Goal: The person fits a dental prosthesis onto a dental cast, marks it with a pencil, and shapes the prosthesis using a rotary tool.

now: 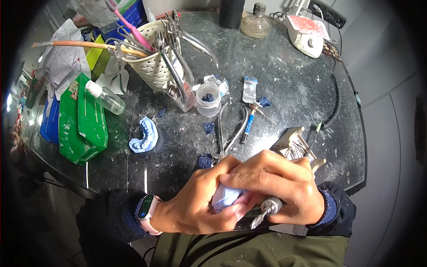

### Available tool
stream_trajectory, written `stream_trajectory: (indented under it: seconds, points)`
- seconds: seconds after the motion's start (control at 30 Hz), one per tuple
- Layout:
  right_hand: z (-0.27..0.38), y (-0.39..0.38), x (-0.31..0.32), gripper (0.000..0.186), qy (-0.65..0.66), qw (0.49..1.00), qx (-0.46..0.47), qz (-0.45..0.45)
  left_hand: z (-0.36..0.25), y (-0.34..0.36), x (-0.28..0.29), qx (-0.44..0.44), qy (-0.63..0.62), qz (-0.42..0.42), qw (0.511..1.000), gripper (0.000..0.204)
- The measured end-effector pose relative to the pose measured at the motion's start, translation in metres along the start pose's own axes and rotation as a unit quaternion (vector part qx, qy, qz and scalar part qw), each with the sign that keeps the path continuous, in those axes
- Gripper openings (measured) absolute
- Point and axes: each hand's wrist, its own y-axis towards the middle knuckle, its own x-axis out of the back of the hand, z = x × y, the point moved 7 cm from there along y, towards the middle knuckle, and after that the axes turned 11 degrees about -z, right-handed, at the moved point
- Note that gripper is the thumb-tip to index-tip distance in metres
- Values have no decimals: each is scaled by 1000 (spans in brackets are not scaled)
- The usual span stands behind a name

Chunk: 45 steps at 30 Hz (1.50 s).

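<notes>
The table [187, 138] is black and smooth, scuffed and dusted with pale powder. A cream plastic basket [149, 73] with a lattice wall bristles with shiny steel pliers, and near it lies a glossy green plastic box [73, 129]. A frosted clear jar [208, 107] holds dark blue scraps; similar crumpled flakes are scattered around. On the left lies a matte, chalky-looking blue dental cast [151, 135], curved like a horseshoe with a bumpy ridge of teeth.

The pale blue piece [226, 196] is at the table's near edge, between both hands. What I can see of it is matte and blocky, with flat faces; the fingers cover the rest. The left hand [195, 196] has its fingers wrapped snugly round it. The right hand [287, 182] has its fingers curled about a metal rotary handpiece [271, 206], its slim silver tip angled down toward the lap.
</notes>
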Motion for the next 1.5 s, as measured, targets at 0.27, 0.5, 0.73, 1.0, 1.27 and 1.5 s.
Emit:
stream_trajectory:
  seconds: [0.27, 0.5, 0.73, 1.0, 1.27, 1.5]
  points:
    - [-14, 3, 8, 67, 7, 998, -52, -31, 5, -3, -8, 218, -252, 12, 943, 72]
    - [-19, 2, 10, 54, 91, 987, -135, -2, 3, -6, -10, 196, -246, 29, 949, 87]
    - [-26, 4, 4, 57, 158, 967, -197, -17, 6, -3, -13, 143, -210, 1, 967, 94]
    - [-23, 6, 7, 52, 124, 975, -174, -52, 6, -3, -11, 115, -206, -31, 971, 93]
    - [-20, 6, 20, 38, 40, 981, -147, -119, 9, -2, 4, 154, -184, -78, 968, 73]
    - [-18, 4, 17, 38, 34, 985, -136, -104, 6, -1, 10, 126, -135, -63, 981, 69]
